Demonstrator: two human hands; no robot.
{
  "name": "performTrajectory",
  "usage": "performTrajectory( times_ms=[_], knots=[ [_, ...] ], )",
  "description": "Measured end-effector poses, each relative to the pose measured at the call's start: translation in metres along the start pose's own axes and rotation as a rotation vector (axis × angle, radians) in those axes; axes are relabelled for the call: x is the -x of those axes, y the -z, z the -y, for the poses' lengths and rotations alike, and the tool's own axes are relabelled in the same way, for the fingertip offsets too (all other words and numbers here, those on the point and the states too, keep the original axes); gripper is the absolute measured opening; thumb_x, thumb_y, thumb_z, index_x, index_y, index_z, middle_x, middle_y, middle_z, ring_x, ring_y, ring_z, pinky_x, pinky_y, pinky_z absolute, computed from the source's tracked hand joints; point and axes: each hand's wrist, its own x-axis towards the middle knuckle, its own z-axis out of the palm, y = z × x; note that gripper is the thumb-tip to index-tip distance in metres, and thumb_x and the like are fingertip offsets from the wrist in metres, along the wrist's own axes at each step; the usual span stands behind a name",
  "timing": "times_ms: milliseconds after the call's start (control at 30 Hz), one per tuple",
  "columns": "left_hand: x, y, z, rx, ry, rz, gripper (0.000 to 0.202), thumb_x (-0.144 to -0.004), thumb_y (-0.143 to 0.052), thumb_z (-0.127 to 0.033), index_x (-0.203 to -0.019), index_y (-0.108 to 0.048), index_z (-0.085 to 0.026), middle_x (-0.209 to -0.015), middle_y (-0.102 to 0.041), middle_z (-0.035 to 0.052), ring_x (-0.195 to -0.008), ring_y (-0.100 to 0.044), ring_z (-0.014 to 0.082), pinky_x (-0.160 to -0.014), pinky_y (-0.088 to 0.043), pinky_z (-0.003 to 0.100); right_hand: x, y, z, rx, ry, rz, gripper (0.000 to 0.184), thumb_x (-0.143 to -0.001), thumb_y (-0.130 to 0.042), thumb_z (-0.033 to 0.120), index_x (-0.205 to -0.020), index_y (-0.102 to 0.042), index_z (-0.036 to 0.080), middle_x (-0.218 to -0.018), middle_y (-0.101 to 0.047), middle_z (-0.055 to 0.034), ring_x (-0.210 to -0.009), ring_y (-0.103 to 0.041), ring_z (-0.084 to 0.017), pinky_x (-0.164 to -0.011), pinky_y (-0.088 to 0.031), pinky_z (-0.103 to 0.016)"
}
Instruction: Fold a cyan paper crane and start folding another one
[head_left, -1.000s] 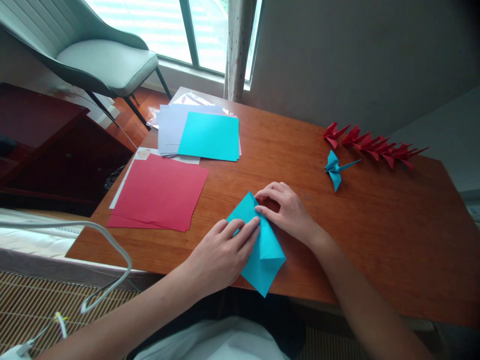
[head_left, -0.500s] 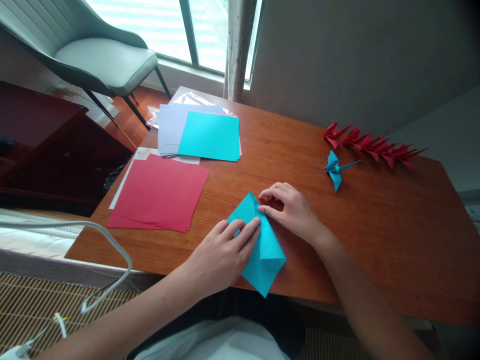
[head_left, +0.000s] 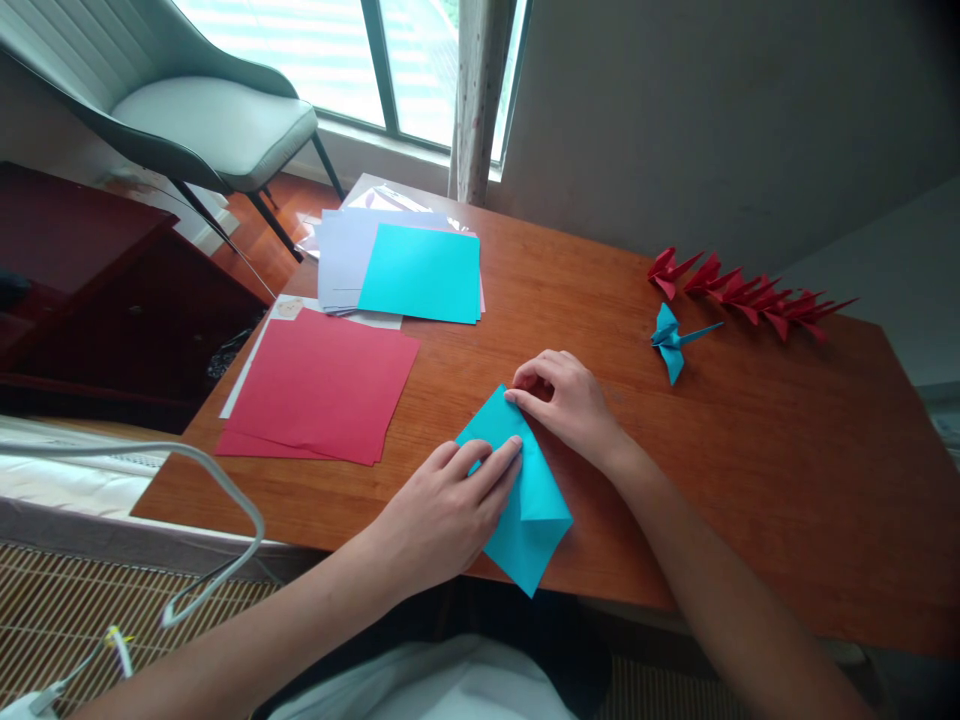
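A turquoise sheet of origami paper [head_left: 541, 490] lies near the table's front edge, partly folded, with a creased flap on its right side and one corner pointing toward me. My left hand [head_left: 469, 490] rests over its left part, fingers stretched out and pressing the paper down around the middle. At the far corner, my right hand [head_left: 559, 395] pinches the paper's right edge between thumb and curled forefinger. Part of the sheet is hidden under my left hand.
Red paper sheets [head_left: 319, 385] lie to the left. Behind them, turquoise sheets [head_left: 421, 272] rest on pale purple paper [head_left: 341, 255]. A blue paper crane [head_left: 669, 342] and a row of several red paper cranes [head_left: 750, 292] stand at the right back. A white cable [head_left: 225, 480] loops at left.
My right hand has slid a little away from me and to the left along the folded edge, toward the far corner. My left hand stays in place on the paper.
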Motion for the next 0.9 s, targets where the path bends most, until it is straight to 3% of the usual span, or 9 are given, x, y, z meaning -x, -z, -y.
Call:
performTrajectory(
  times_ms=[500,700,900],
  knots=[
    [0.000,0.000,-0.001,-0.005,0.005,-0.019,0.045,-0.101,-0.044,-0.026,-0.143,-0.056,-0.012,-0.156,-0.049,0.0081,-0.111,-0.052,0.0250,-0.089,-0.044,0.038,-0.018,-0.007,0.000,0.055,-0.066,-0.010,0.018,-0.089,-0.074,0.033,-0.076,-0.065,0.023,-0.080,-0.068,-0.0010,-0.080,-0.058,-0.020,-0.075,-0.043,-0.034],
    [-0.001,0.000,0.000,0.004,0.007,-0.014,0.047,-0.102,-0.043,-0.026,-0.145,-0.054,-0.012,-0.158,-0.047,0.0089,-0.112,-0.052,0.0250,-0.089,-0.045,0.038,-0.002,0.008,0.002,-0.037,-0.015,0.033,0.008,-0.092,-0.070,0.024,-0.085,-0.067,0.022,-0.086,-0.068,-0.0020,-0.086,-0.060,-0.019,-0.079,-0.045,-0.033],
    [0.000,0.000,0.000,0.001,0.003,-0.014,0.048,-0.102,-0.042,-0.025,-0.147,-0.052,-0.012,-0.157,-0.047,0.0099,-0.113,-0.052,0.0256,-0.088,-0.045,0.038,0.016,0.020,0.001,-0.008,0.015,0.140,0.015,-0.086,-0.078,0.032,-0.088,-0.067,0.023,-0.090,-0.067,-0.0021,-0.090,-0.058,-0.021,-0.082,-0.046,-0.034]
  ],
)
